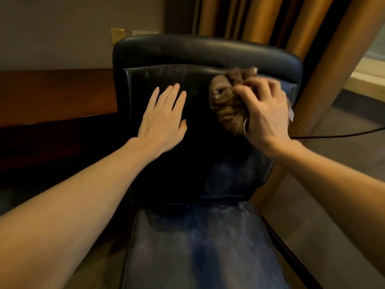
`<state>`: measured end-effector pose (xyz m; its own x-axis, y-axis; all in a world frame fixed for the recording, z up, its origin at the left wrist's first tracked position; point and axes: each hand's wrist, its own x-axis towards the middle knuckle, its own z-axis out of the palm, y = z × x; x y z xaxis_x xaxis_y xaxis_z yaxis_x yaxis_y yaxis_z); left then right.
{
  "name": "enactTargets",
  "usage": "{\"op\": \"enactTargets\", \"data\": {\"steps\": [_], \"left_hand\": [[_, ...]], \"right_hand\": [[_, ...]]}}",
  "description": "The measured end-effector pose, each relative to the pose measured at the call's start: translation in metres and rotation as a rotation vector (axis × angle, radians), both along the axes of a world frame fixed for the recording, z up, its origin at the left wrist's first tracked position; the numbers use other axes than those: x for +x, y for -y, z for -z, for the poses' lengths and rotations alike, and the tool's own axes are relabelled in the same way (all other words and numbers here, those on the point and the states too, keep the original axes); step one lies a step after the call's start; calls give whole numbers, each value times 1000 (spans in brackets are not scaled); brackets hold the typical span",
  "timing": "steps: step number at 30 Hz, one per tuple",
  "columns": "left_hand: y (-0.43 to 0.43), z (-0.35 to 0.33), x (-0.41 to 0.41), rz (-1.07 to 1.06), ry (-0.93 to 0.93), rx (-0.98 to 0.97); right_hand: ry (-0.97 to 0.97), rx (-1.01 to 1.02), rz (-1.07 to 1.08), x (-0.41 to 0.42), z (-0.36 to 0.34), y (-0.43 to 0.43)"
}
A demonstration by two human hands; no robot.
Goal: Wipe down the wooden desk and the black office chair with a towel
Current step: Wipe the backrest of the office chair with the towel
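Observation:
The black office chair faces me, its leather backrest upright and its seat running toward the bottom edge. My left hand lies flat on the backrest's left half, fingers straight and pointing up. My right hand grips a bunched brown towel and presses it against the upper right of the backrest. Part of the towel is hidden under my fingers. The wooden desk stands to the left, behind the chair.
Gold-brown curtains hang behind the chair on the right. A dark cable runs across the carpeted floor at right. Wall plates sit on the beige wall above the desk. A dark armrest edge borders the seat's right side.

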<state>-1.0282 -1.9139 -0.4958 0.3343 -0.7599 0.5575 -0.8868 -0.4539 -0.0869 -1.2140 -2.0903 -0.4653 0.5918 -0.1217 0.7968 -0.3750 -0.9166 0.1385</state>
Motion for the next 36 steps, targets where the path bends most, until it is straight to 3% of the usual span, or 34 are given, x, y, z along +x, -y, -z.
{"op": "enactTargets", "data": {"steps": [6, 15, 17, 20, 23, 26, 30, 36], "left_hand": [[36, 42, -13, 3, -22, -55], [53, 68, 2, -11, 75, -183], [57, 70, -1, -24, 65, -184], [53, 69, 1, -46, 87, -159], [45, 65, 3, -32, 113, -115], [43, 64, 3, -36, 116, -87], [44, 62, -2, -19, 96, -80], [38, 56, 2, 25, 82, -33]], "right_hand": [[-96, 176, 84, 42, 4, 11], [30, 195, -58, 32, 199, -1], [-96, 195, -110, 15, 232, -2], [-434, 234, -156, -8, 266, 2], [-707, 327, -101, -27, 277, 6], [-602, 272, -112, -40, 261, 4], [-288, 118, -257, -42, 196, -4], [151, 21, -137, -17, 82, -2]]}}
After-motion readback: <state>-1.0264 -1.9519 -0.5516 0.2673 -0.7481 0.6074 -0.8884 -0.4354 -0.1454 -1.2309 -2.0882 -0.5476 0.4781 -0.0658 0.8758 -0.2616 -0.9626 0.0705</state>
